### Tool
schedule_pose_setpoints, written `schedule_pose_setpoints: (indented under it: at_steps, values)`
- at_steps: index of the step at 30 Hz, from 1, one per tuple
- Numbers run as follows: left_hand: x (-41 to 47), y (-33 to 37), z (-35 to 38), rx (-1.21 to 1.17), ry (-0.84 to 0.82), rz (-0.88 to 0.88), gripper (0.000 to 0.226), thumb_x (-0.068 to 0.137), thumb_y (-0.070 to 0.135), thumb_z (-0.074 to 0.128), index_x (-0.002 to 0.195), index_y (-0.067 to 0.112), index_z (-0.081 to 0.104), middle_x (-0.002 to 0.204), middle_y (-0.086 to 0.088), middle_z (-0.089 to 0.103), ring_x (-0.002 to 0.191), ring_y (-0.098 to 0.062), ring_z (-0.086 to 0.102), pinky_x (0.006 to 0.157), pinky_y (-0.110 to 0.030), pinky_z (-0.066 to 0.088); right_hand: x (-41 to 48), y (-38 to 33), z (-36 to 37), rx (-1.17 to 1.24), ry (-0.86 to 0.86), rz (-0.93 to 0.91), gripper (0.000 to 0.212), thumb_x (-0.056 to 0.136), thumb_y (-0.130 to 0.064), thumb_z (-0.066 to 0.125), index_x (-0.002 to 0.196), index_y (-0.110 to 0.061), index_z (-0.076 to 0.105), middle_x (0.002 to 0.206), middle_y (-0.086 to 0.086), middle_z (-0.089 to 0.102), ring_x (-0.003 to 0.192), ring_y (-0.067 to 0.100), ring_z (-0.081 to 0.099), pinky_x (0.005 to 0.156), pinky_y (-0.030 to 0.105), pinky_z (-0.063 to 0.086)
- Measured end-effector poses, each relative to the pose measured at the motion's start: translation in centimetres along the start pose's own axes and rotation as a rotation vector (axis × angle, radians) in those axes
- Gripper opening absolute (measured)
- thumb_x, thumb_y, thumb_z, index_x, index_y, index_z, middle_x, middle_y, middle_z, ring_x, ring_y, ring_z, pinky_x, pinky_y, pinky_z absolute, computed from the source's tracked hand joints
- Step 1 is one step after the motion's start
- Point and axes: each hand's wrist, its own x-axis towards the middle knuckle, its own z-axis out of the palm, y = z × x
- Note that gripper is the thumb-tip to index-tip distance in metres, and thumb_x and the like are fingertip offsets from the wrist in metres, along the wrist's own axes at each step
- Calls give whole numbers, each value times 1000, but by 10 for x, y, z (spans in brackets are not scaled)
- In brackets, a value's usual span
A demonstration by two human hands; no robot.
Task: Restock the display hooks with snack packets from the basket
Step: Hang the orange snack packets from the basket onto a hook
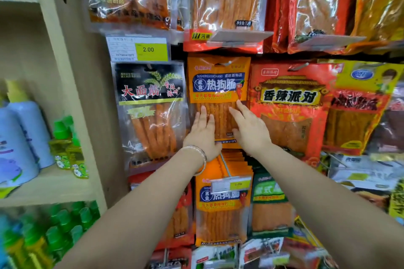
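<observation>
We see the orange packet [218, 85] hanging from a hook [228, 63], thin orange sticks [220, 120] filling its clear window. Both the left hand [202, 133] and right hand [250, 131] lie flat on it, fingers straight, gripping nothing; matching packets [220, 209] hang just below it.

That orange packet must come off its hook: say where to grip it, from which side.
Probably its bottom corners, from below in front: the orange packet hangs flat on its hook, the black packet and red packet crowd its sides, and the left hand and right hand lie flat there.
</observation>
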Motion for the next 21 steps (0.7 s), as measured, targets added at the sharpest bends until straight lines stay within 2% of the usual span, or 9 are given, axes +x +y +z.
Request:
schedule_pose_setpoints:
  at_steps: [3,5,7,9,12,16,19,21]
  values:
    - [-19,2,-13,-75,-27,55,65,90,32,53,146,11,28,158,-10,-10,145,-25,10,114,-36,22,-18,-10,-23,135,-32,61,51,92,-22,54,141,-19,41,147,8,41,127,29,47,98,42,43]
    - [-43,2,-18,-182,-18,88,54,90,27,54,141,14,40,157,-9,13,141,-22,25,112,-31,26,-39,-19,-35,222,17,101,43,91,-26,56,133,-19,50,131,8,54,116,28,54,93,42,46]
    - [-79,0,-17,-296,42,113,44,88,21,57,131,15,53,144,-9,41,133,-20,38,108,-28,29,-67,-31,-41,360,52,161,36,89,-27,59,124,-19,55,119,5,58,103,25,59,85,40,48]
    - [-127,-9,-8,-390,70,88,32,87,20,59,119,17,62,122,-5,59,114,-20,54,98,-30,40,-102,-45,-37,508,45,198,30,87,-24,61,116,-17,57,106,2,59,88,20,59,81,38,49]
    - [-209,-28,17,-430,-45,-48,26,88,19,59,113,16,65,112,-4,65,103,-20,59,88,-27,43,-169,-71,-17,674,-67,265,22,86,-19,63,108,-20,56,96,-1,61,76,15,56,76,35,47]
    - [-334,-64,64,-463,-230,-384,26,86,12,61,111,11,67,107,-12,66,98,-26,62,74,-17,35,-272,-117,19,831,-304,320,26,85,-7,64,108,-14,56,90,-1,58,83,21,58,80,34,45]
    - [-428,-93,97,-438,-328,-610,23,86,12,61,108,8,69,107,-15,67,100,-28,62,80,-27,40,-340,-160,47,873,-483,296,25,83,-4,67,103,-15,57,87,-9,56,85,22,58,79,28,43]
    - [-485,-115,111,-431,-374,-762,23,87,15,60,108,8,69,107,-13,68,102,-29,62,85,-31,44,-378,-191,66,856,-672,296,30,83,-7,67,111,-8,58,100,0,60,93,23,58,83,25,42]
